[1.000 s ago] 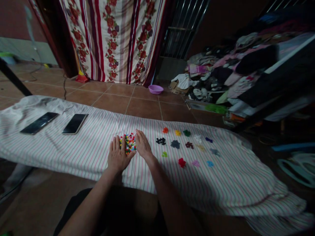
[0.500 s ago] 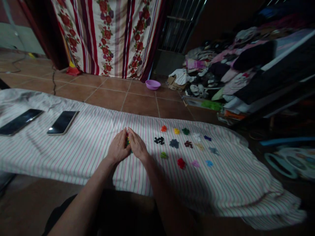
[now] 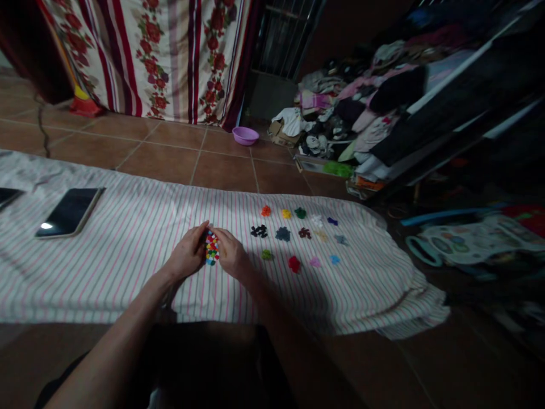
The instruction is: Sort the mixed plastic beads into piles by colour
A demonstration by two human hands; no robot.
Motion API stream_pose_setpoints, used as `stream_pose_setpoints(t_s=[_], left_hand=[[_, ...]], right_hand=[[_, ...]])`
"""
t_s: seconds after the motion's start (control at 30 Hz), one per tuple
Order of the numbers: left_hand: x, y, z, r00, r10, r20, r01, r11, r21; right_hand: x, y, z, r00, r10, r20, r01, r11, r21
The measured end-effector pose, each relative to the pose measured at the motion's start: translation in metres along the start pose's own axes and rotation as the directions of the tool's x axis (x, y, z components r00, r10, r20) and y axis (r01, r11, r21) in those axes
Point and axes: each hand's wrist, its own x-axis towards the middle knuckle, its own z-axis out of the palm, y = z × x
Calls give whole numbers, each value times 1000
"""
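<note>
A narrow patch of small multicoloured pieces (image 3: 212,249) lies on the striped cloth (image 3: 140,250), in red, yellow, green, blue and white. My left hand (image 3: 189,248) curls along its left side, fingers together and bent round the edge. On the other side my right hand (image 3: 231,251) closes in with bent fingers. The fingertips of both hands almost meet at the far end of the patch. Whether a clear bag holds the pieces I cannot tell. Right of my hands are small piles sorted by colour, among them black (image 3: 259,231), lime green (image 3: 266,254) and red (image 3: 293,263).
A phone (image 3: 70,212) lies to the left on the cloth, with part of another dark device (image 3: 7,197) at the edge. Beyond the cloth, a purple basin (image 3: 245,136) stands on the tiled floor. Heaped clothes (image 3: 340,102) fill the back right.
My hands have gone from flat and straight-fingered over the pieces to curled at their sides, so more pieces show. The view has swung to the right.
</note>
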Motion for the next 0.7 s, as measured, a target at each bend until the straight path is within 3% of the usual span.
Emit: stream_pose_setpoints(t_s=[0.17,0.33,0.5,0.7], left_hand=[[-2,-7,5,999,-5,-49,1,997,-73],[-3,-12,0,987,-47,-153,47,999,-2],[-5,-11,-13,998,-31,-62,35,997,74],[-12,-7,-18,998,60,17,-62,990,129]], right_hand=[[-5,-6,-5,998,-23,58,30,993,-115],[-8,-4,-9,1000,8,30,-4,990,-142],[-10,1,-11,998,44,-52,-53,984,-171],[-9,-3,-15,999,13,-46,-20,986,-164]])
